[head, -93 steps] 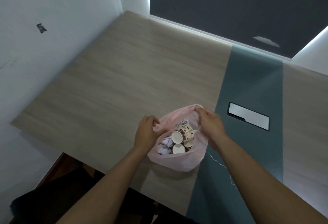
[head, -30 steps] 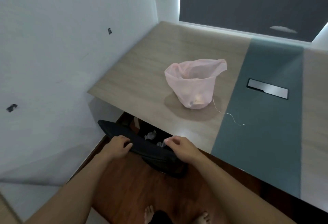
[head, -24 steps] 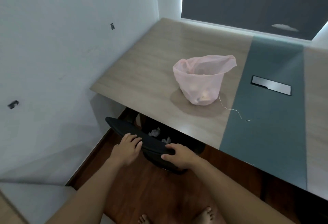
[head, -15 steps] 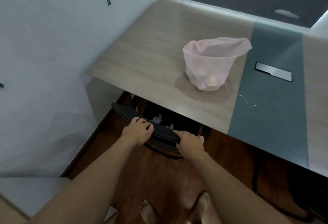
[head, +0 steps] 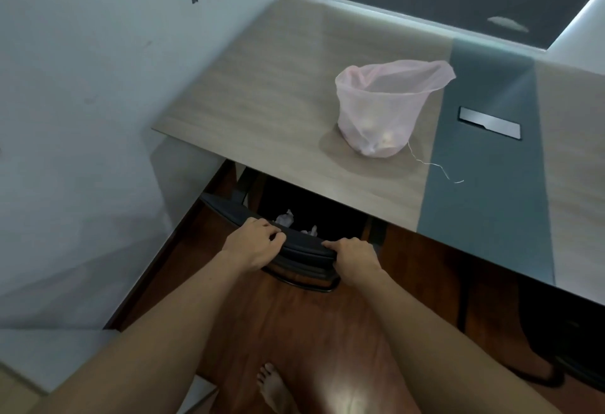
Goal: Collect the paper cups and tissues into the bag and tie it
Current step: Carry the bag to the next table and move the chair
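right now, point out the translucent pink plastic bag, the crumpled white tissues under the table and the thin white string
translucent pink plastic bag (head: pixel 379 112): head view, front wall
crumpled white tissues (head: pixel 285 217): head view, left wad
thin white string (head: pixel 425 163): head view, mid-length

Pink bag (head: pixel 383 109) standing upright, far right on the table (head: pixel 262 102), mouth wide open, see-through | paper cups (head: pixel 388 136) a faint pale blur at its bottom | tissues (head: pixel 285 218): white crumpled wads, down low near the black chair (head: pixel 304 249)

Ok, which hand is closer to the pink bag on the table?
Right. The right hand grips the black rim down in front of the bag; the left hand grips it further left.
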### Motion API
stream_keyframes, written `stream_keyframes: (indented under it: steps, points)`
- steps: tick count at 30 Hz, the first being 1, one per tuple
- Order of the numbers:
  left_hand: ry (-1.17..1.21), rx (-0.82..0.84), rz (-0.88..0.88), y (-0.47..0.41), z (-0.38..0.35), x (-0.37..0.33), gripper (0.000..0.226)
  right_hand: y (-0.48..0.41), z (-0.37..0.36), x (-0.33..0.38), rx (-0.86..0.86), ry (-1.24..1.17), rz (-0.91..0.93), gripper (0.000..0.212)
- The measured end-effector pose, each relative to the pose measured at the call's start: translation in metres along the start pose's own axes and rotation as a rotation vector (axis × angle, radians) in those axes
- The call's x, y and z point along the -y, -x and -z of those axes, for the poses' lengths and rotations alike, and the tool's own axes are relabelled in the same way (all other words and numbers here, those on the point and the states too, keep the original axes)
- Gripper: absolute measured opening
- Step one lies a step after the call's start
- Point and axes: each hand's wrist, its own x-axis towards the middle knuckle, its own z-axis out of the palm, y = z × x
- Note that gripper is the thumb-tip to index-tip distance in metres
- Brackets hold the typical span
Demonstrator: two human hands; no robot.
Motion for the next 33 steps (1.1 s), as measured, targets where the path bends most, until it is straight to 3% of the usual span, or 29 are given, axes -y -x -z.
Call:
stream_keyframes:
  steps: [7,11,15,18,23,29,33]
  points:
    - [0.058,-0.039,0.049,0.056,-0.031,-0.005,0.051,0.044,-0.023,0.0,0.078,-0.075,0.04,0.065]
    - [0.11,-0.06,0.129,0.091,-0.052,-0.001,0.066,0.077,-0.039,0.006,0.123,-0.116,0.098,0.065]
    - [0.141,-0.133,0.181,0.13,-0.079,0.007,0.054,0.114,-0.054,0.014,0.128,-0.169,0.19,0.066]
    - [0.131,-0.144,0.215,0.157,-0.096,0.009,0.068,0.139,-0.066,0.017,0.136,-0.227,0.26,0.065]
    - [0.053,-0.159,0.278,0.183,-0.12,0.001,0.05,0.162,-0.089,0.017,0.134,-0.234,0.337,0.066]
    - [0.027,-0.193,0.363,0.209,-0.142,-0.012,0.061,0.16,-0.103,0.011,0.188,-0.19,0.432,0.074]
    - [-0.052,-0.173,0.486,0.193,-0.125,-0.027,0.043,0.145,-0.084,-0.001,0.35,-0.2,0.491,0.096]
